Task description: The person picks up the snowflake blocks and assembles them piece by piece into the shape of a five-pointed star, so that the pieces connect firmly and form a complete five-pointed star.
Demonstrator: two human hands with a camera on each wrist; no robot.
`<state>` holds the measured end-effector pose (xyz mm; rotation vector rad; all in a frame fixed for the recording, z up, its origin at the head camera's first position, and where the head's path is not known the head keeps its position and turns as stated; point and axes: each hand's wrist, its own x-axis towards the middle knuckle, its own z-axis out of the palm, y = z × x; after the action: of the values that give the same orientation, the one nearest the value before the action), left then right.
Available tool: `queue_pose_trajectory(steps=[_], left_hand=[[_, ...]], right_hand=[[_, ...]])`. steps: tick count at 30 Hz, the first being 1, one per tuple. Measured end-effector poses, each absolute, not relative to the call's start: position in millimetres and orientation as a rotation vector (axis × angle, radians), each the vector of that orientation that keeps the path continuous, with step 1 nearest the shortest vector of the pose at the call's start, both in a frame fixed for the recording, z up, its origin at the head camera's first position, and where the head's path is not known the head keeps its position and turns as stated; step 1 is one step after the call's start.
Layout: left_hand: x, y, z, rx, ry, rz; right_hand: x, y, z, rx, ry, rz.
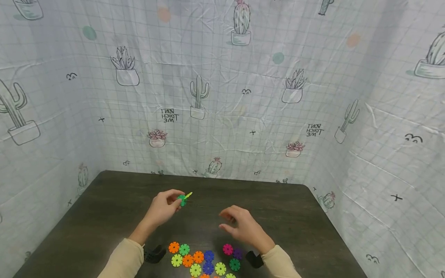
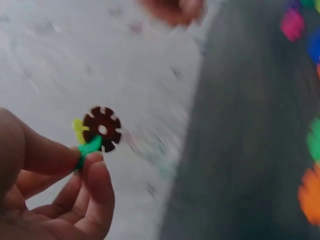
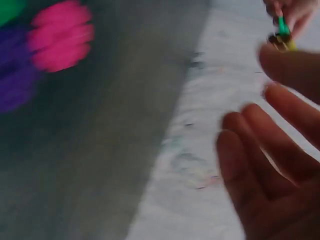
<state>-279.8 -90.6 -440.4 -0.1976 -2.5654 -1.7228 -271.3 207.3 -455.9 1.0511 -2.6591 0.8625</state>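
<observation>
My left hand (image 1: 163, 207) pinches a green notched plastic disc (image 1: 182, 200) between thumb and fingers, raised over the far half of the table. A yellow disc (image 1: 189, 195) and a dark brown disc (image 2: 92, 123) are joined to the green one, as the left wrist view shows up close. To the right, my right hand (image 1: 243, 227) hovers above the table with fingers loosely bent and nothing between them. In the right wrist view its thumb and fingers (image 3: 235, 160) are spread apart. Nearest below it lie a pink disc (image 1: 227, 249) and a purple disc (image 1: 237, 253).
Several loose discs lie along the near side of the dark table (image 1: 278, 204), among them an orange disc (image 1: 174, 247), a blue disc (image 1: 208, 267) and a dark green disc (image 1: 235, 264). Black devices (image 1: 155, 254) sit by both wrists. A cactus-print curtain (image 1: 222, 96) encloses the table's back and sides.
</observation>
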Motion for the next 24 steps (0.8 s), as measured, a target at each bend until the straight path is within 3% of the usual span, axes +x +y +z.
queue_pose_trajectory(steps=[5, 11, 24], left_hand=[[-283, -118, -483, -0.032, -2.698, -1.625], [-286, -132, -514, 0.001, -2.788, -1.436], [-275, -128, -505, -0.162, -2.921, -0.928]], right_hand=[[-274, 225, -476, 1.043, -3.131, 0.841], [-275, 225, -489, 0.997, -3.288, 0.827], [-275, 219, -493, 0.942, -3.351, 0.777]])
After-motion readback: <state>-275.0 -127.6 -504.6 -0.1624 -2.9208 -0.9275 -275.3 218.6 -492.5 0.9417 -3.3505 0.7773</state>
